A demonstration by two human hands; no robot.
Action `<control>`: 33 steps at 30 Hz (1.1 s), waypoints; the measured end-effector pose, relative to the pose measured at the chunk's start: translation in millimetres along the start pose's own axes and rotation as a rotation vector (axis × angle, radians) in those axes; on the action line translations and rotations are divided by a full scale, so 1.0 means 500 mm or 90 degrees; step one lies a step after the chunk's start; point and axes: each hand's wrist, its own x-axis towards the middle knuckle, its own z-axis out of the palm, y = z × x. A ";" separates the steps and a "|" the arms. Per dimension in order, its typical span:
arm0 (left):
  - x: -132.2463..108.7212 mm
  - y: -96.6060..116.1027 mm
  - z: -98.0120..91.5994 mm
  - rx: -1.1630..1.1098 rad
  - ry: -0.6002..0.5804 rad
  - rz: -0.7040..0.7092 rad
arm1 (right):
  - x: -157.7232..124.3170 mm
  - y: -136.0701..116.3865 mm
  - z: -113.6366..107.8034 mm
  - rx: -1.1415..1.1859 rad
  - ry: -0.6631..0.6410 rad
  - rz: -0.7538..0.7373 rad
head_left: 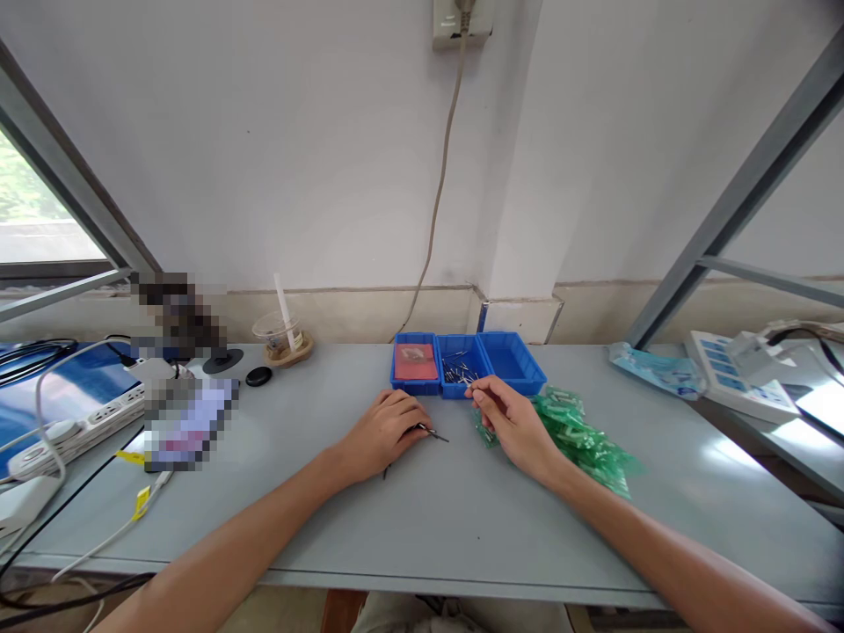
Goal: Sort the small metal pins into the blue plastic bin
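Well left of the left grip, a white power strip (98,423) carries plugs and cords on the desk (316,536). Nearer that grip are a blurred device with a lilac screen (194,420), a black disc (259,376), and, behind the disc, a clear plastic cup (288,338) with a white stick in it.

The left grip (389,428) rests low on the desk, fingers curled over some slender dark rods (432,432). Thin, straight ends poke out to its right and one below the palm; the hand hides the rest, so their number cannot be told.

Just beyond the left grip, the left blue bin (415,388) holds a red block (415,370) with a small clear bag (414,354) on top. The middle blue bin (456,392), between the two grips and a little beyond them, holds loose metal pins (454,369), thin, dark and silvery, lying crosswise.

The right grip (512,424) has thumb and fingertips together at that bin's near edge; whether a pin sits between them is too small to tell. Behind it stands the right blue bin (512,359). Green plastic bags (584,440) crowd beside its wrist. Farther right lie a light-blue packet (656,371) and a white device with blue panels (742,378).
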 end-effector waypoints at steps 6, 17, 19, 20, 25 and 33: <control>0.003 -0.002 0.006 0.020 0.013 -0.019 | -0.005 -0.004 -0.001 -0.124 0.033 -0.080; 0.002 0.000 0.009 0.015 0.003 -0.030 | -0.008 -0.019 0.000 -0.168 0.018 -0.113; 0.001 0.001 0.009 0.014 0.003 -0.025 | -0.007 -0.017 0.001 -0.149 0.007 -0.097; 0.001 0.002 0.010 0.015 0.003 -0.022 | -0.007 -0.016 0.001 -0.134 0.001 -0.084; 0.000 0.003 0.012 0.023 0.006 -0.012 | -0.004 -0.014 0.003 0.006 -0.047 -0.005; -0.001 0.005 0.009 0.038 0.001 -0.007 | 0.004 -0.022 0.001 0.189 -0.097 0.070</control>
